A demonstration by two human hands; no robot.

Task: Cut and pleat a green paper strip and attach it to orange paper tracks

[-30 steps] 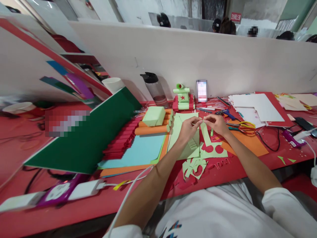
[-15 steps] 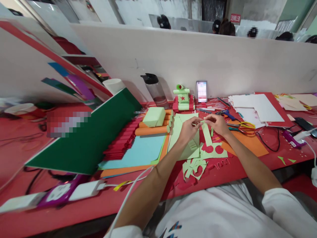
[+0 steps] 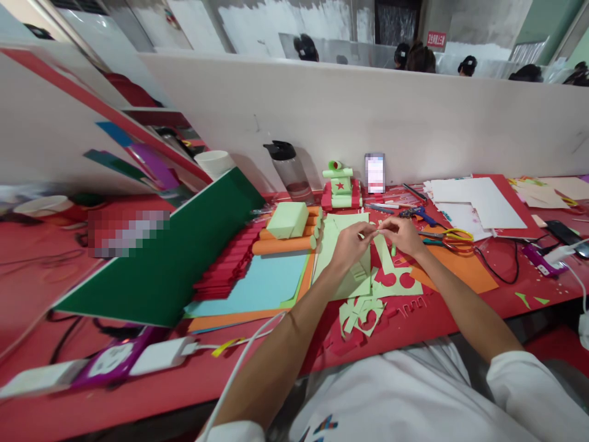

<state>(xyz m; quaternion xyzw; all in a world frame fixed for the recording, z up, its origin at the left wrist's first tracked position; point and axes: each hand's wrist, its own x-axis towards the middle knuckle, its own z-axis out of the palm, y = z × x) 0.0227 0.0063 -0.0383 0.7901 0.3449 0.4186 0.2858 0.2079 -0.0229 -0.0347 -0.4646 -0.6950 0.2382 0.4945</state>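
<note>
Both hands meet over the red table, fingertips pinched together. My left hand (image 3: 353,243) and my right hand (image 3: 401,236) are closed on a small piece of light green paper, mostly covered by the fingers. Just below the fingertips is a light green paper strip (image 3: 383,254); I cannot tell whether it joins the held piece. Under my left hand lies a light green sheet (image 3: 335,230). A sheet with round holes cut out (image 3: 384,288) and a heap of light green scraps (image 3: 354,314) lie nearer my body.
A tank-like paper model (image 3: 341,187) stands by a phone (image 3: 375,173) and a bottle (image 3: 289,169). At the right are scissors (image 3: 453,238) on orange paper (image 3: 469,267). Orange rolls (image 3: 280,245), folded red paper (image 3: 227,264) and a leaning green board (image 3: 170,264) stand left.
The hands have drawn slightly closer together, and the paper between the fingertips shows less. The whole view has shifted down a little; the objects on the table stay where they were.
</note>
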